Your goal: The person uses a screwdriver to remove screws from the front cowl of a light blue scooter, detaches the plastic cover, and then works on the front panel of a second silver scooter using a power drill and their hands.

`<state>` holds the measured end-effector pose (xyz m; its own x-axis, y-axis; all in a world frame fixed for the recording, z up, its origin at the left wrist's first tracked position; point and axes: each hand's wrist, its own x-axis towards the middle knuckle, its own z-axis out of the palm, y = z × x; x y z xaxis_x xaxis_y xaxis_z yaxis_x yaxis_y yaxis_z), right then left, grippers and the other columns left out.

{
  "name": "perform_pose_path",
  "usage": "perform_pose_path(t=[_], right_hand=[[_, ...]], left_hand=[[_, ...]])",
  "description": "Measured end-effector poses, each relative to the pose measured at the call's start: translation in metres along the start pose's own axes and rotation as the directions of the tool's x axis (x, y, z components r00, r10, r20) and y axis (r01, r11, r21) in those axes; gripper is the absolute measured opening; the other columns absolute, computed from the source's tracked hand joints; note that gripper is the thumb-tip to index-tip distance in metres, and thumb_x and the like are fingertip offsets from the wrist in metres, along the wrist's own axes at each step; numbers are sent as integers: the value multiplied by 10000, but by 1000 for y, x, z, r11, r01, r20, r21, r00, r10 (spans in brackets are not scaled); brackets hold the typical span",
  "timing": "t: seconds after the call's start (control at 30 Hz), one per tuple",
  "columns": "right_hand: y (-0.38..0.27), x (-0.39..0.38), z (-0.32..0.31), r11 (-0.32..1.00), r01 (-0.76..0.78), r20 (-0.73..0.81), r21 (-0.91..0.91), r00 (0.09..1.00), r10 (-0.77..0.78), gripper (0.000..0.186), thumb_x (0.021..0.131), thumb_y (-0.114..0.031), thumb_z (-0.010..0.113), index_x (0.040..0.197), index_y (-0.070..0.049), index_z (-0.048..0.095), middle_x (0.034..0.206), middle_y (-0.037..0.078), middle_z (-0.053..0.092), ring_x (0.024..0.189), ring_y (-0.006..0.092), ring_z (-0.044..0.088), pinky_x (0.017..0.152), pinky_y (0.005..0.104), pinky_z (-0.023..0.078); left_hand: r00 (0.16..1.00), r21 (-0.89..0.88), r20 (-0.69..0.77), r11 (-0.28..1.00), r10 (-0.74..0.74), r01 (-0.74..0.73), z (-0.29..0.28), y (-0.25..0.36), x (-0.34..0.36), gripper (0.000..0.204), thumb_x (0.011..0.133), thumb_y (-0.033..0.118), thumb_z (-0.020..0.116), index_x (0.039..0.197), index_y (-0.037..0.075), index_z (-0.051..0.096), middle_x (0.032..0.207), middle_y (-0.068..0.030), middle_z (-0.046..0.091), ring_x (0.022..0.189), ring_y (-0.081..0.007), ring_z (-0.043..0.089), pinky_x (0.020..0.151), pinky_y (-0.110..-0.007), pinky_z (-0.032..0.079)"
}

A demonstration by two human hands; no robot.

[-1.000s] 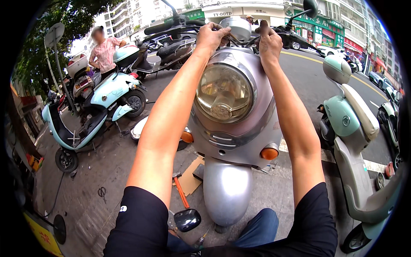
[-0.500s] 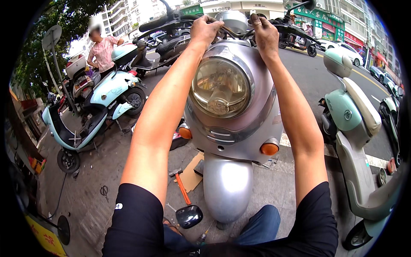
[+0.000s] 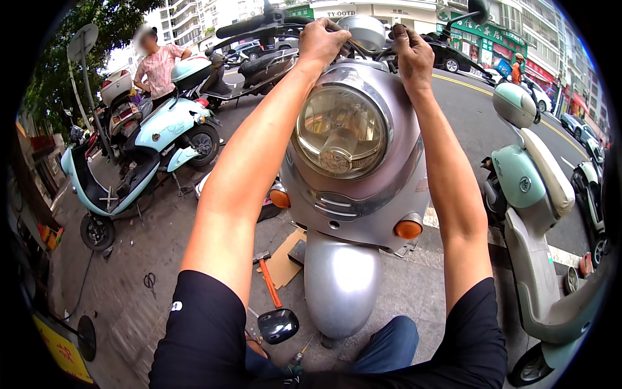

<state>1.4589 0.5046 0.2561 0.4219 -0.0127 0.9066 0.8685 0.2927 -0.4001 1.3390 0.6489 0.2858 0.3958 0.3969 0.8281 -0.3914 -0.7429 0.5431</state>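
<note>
A silver scooter front stands before me, with a large round headlight [image 3: 341, 131], orange turn signals [image 3: 408, 229] and a rounded front fender [image 3: 343, 282]. Both my arms reach over it to the handlebar area. Left of the round instrument housing [image 3: 364, 32], my left hand [image 3: 322, 44] is closed, fingertips pinched beside dark cables [image 3: 355, 49]. My right hand [image 3: 413, 57] is closed on the housing's other side, thumb raised against the fingers. What either hand grips is too small or hidden to name.
By the fender lie an orange-handled hammer [image 3: 268, 280], a cardboard piece [image 3: 283, 260], a black mirror [image 3: 278, 325] and a screwdriver [image 3: 299, 357]. Scissors [image 3: 149, 281] lie farther left. Mint scooters stand left [image 3: 123, 168] and right [image 3: 521, 178]. A person in pink [image 3: 157, 68] stands at the back left.
The view has shifted slightly. Both hands stay at the handlebar area, with the left fingers a little more bent over. A person in orange has appeared on the road at right.
</note>
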Motion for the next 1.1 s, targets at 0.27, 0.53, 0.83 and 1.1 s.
perform_pose_path(t=[0.27,0.53,0.83,1.1], right_hand=[[4,-1,2,990,131,-9,50,991,-131,442,867,-494,604,944,-68,699,745,85,692,682,209,666,640,305,490],[0,-1,-1,993,118,50,24,992,-119,458,860,-505,601,941,-64,698,749,95,690,677,217,658,649,311,492],[1,1,-1,983,185,57,-25,981,-183,486,867,-528,573,972,-67,688,776,119,687,711,245,673,657,324,500],[-3,-1,2,988,151,110,-29,983,-147,442,881,-449,608,947,-18,681,787,97,698,714,139,650,663,275,488]], left_hand=[[1000,-13,3,1000,-9,9,2,6,-1,148,793,114,694,816,26,578,668,-63,644,508,-128,637,422,-238,474],[1000,-30,27,1000,0,1,2,4,0,210,816,114,654,994,16,606,618,-35,603,511,-109,621,429,-233,476],[986,3,148,997,70,-71,-1,1,-1,282,890,116,507,1136,10,596,682,-46,635,567,-88,595,488,-226,470],[975,505,191,840,114,-197,-7,-5,-1,637,758,281,570,1357,109,439,1158,-231,601,1081,-363,583,955,-396,437]])
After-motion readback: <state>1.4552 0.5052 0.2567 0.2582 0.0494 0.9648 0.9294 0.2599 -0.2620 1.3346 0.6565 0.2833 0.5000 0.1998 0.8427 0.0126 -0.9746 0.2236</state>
